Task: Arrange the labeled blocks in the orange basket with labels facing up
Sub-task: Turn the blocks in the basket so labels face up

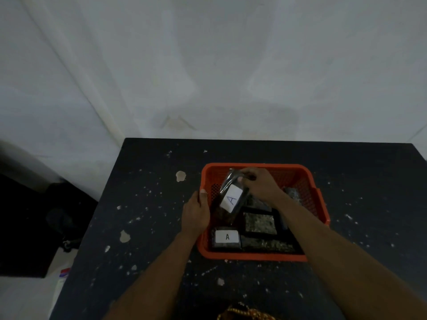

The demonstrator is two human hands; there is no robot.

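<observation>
An orange basket (320,197) sits on a dark speckled table (147,204). Above its left half a wrapped dark block (231,199) is tilted, its white "A" label facing up. My right hand (258,184) pinches the block's far end. My left hand (196,212) holds the block's near left side at the basket's left wall. Inside, another block (226,237) lies flat at the front left with an "A" label up. Other dark speckled blocks, one at the centre (260,222) and one along the front (268,244), show no label.
White walls rise behind the table's far edge. A dark bag (62,218) lies on the floor at the left. A yellow and orange cord (245,314) shows at the bottom edge. Pale paint flecks dot the table around the basket.
</observation>
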